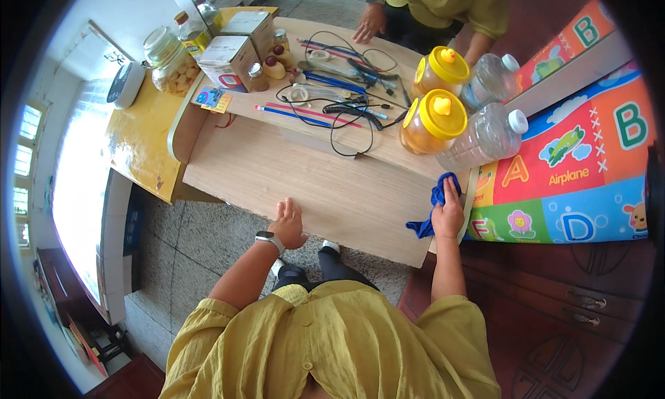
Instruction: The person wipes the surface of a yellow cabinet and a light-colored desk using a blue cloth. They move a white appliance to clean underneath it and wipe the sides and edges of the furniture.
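Note:
My right hand (448,215) presses a crumpled blue cloth (423,228) against the right end of a pale wooden desktop (332,186). The fingers lie over the cloth, and one corner of it trails to the left. My left hand (288,225), with a watch on the wrist, rests on the front edge of the desktop with its fingers apart and nothing in it. Behind the desktop, on a raised shelf (228,108), lie black cables (358,118), a blue pencil (296,116) and red sticks (317,114).
Near my right hand stand a yellow-lidded jar (431,123) and a clear plastic bottle (483,136). A colourful alphabet mat (566,191) lies to the right. White boxes (228,61) and a large glass jar (169,66) stand back left. A mirror (322,4) runs along the back.

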{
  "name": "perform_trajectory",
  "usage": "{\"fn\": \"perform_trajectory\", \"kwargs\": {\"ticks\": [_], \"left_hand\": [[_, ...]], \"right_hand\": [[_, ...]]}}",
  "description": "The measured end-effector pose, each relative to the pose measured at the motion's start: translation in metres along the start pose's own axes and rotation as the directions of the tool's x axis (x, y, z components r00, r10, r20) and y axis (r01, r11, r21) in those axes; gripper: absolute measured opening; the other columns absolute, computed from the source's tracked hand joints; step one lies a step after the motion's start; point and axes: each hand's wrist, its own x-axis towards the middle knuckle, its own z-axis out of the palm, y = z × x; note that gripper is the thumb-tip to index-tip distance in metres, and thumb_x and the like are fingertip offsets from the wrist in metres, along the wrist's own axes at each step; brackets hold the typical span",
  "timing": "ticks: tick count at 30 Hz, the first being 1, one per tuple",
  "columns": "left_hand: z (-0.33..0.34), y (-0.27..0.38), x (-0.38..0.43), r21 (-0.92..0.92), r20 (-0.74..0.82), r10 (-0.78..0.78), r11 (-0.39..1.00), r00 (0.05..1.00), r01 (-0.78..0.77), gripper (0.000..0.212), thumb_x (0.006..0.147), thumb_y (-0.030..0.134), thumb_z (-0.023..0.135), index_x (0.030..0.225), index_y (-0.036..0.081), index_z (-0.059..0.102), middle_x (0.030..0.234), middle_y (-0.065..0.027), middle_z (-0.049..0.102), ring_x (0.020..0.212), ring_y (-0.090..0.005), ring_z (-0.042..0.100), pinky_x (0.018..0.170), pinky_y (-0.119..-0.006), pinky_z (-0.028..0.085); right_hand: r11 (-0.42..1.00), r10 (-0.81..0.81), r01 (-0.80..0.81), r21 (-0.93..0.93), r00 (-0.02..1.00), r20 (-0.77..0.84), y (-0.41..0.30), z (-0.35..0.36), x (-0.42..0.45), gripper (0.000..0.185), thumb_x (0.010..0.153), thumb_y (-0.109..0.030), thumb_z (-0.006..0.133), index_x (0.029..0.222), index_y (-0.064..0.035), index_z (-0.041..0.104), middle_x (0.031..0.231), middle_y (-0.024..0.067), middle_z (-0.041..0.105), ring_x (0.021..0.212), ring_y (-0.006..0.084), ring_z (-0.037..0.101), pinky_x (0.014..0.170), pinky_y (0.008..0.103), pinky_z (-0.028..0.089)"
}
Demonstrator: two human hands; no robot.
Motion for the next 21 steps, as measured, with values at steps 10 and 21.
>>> {"fn": "perform_trajectory", "kwargs": {"ticks": [10, 21], "left_hand": [[0.008, 0.0, 0.001, 0.091, -0.002, 0.02, 0.996, 1.0, -0.02, 0.099, 0.073, 0.043, 0.066, 0.135, -0.014, 0.014, 0.138, -0.0437, 0.009, 0.128, -0.0606, 0.011, 0.108, -0.055, 0.018], [0.025, -0.019, 0.015, 0.261, -0.025, 0.079, 0.963, 0.997, -0.07, 0.095, 0.072, 0.043, 0.066, 0.133, -0.016, 0.022, 0.139, -0.036, 0.02, 0.132, -0.0531, 0.013, 0.109, -0.053, 0.018]], "right_hand": [[0.999, -0.004, -0.003, 0.05, 0.99, 0.139, -0.086, 0.031, 0.021, 0.061, 0.072, -0.007, 0.061, 0.131, -0.0094, 0.046, 0.138, 0.0066, 0.043, 0.108, 0.0243, 0.057, 0.079, 0.0355, 0.051], [0.986, -0.107, 0.085, 0.145, 0.982, 0.153, -0.138, 0.052, 0.024, 0.061, 0.072, -0.006, 0.054, 0.131, -0.0163, 0.046, 0.139, -0.0014, 0.042, 0.094, 0.0248, 0.062, 0.07, 0.0369, 0.052]]}}
